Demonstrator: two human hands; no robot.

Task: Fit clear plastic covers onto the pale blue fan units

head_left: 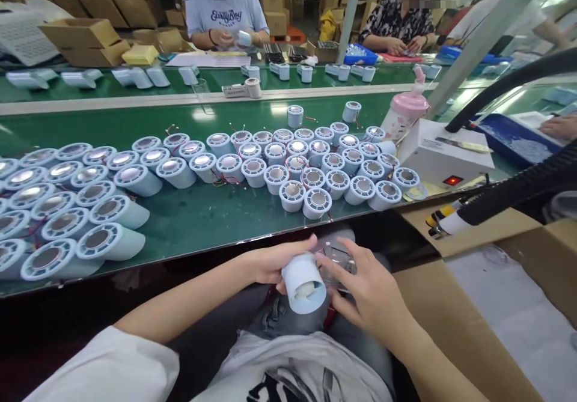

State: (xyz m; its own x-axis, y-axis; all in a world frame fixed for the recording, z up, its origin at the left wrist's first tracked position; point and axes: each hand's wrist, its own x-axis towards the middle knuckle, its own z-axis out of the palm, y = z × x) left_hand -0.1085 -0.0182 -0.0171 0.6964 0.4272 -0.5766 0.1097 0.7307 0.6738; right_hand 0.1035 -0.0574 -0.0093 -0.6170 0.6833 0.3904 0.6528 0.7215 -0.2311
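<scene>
Over my lap I hold a pale blue cylindrical housing [303,285], its open end turned toward me. My left hand [270,262] grips its far side, fingers curled round it. My right hand [365,288] is closed on a clear plastic part [336,258] pressed against the housing's right side. Several identical housings [293,161] with shiny round centres and thin red wires stand in rows on the green conveyor belt [202,216] just beyond my hands.
A white box with a red switch [444,158] and a pink bottle [404,110] sit at the belt's right. An open cardboard carton [496,324] stands beside my right arm. Black hoses [509,194] cross above it. Two people work across the belt, with another person's hand [559,127] at the far right.
</scene>
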